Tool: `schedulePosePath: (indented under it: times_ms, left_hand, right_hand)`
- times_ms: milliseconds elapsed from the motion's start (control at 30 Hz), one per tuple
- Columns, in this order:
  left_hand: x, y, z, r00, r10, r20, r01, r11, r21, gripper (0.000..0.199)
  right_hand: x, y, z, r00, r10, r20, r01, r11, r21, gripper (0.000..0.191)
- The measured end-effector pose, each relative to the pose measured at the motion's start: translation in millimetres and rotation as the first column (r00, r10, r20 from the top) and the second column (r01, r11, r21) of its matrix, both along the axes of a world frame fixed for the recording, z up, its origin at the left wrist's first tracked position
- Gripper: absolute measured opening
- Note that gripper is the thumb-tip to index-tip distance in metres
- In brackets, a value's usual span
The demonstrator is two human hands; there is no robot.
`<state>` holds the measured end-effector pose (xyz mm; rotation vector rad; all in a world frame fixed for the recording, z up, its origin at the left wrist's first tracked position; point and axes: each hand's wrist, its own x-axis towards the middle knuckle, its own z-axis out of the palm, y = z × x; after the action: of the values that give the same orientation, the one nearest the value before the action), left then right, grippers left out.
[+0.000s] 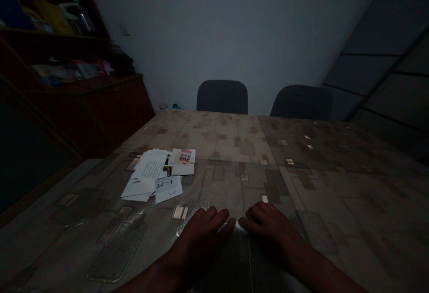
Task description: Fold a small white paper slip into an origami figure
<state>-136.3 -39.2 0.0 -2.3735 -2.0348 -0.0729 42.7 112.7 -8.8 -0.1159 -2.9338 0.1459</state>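
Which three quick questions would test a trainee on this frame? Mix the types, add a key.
1. True or false: the loose papers lie farther from the person than the left hand.
2. How many chairs show past the far edge of the table? A) one B) two C) three
3. Fill in: a small white item shows between the left hand and the ____.
Key: 1 true; 2 B; 3 right hand.

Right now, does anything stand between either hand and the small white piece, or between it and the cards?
Nothing visible stands between the white piece and the left hand or right hand. Toward the cards, the left hand is in the way.
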Motion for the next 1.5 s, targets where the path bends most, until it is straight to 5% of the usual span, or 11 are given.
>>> schedulePosePath:
  times_ms: [300, 400, 600, 933, 1167, 1300, 1500]
  left_hand:
    - [1, 2, -0.4, 1.000, 0.010, -0.026, -0.010, 1.000, 0.001, 0.042]
    - [-4, 1, -7.5, 0.999, 0.006, 0.035, -0.007, 0.999, 0.036, 0.043]
    - [-15, 2, -25.6, 0.994, 0.007, 0.112, -0.024, 0.988, 0.151, 0.033]
    - [-12, 1, -12.4, 0.998, -0.026, 0.054, 0.019, 0.991, 0.133, 0.038]
    - [-15, 2, -14.5, 0.995, -0.033, 0.092, 0.020, 0.989, 0.148, 0.034]
    - [-9, 5, -14.4, 0.990, -0.025, 0.142, 0.000, 0.985, 0.174, 0.012]
    - [-2, 18, -7.9, 0.986, -0.128, 0.102, 0.099, 0.963, 0.251, 0.013]
  right_hand:
    - [13, 2, 17.3, 0.999, -0.033, 0.021, 0.035, 0.994, -0.107, 0.032]
    - [7, -6, 13.4, 0.998, -0.057, -0.029, 0.051, 0.982, -0.184, 0.034]
    - [-5, -18, -1.2, 0.993, -0.104, -0.049, 0.098, 0.987, -0.124, 0.011]
    - [7, -23, 8.6, 0.970, -0.239, 0.037, 0.230, 0.866, -0.444, 0.004]
    - [9, -4, 11.6, 0.988, -0.011, -0.157, -0.048, 0.929, -0.366, 0.018]
    - [4, 5, 10.9, 0.990, 0.007, -0.137, -0.055, 0.936, -0.346, 0.018]
    - [1, 2, 3.8, 0.991, -0.031, -0.132, -0.019, 0.934, -0.358, 0.011]
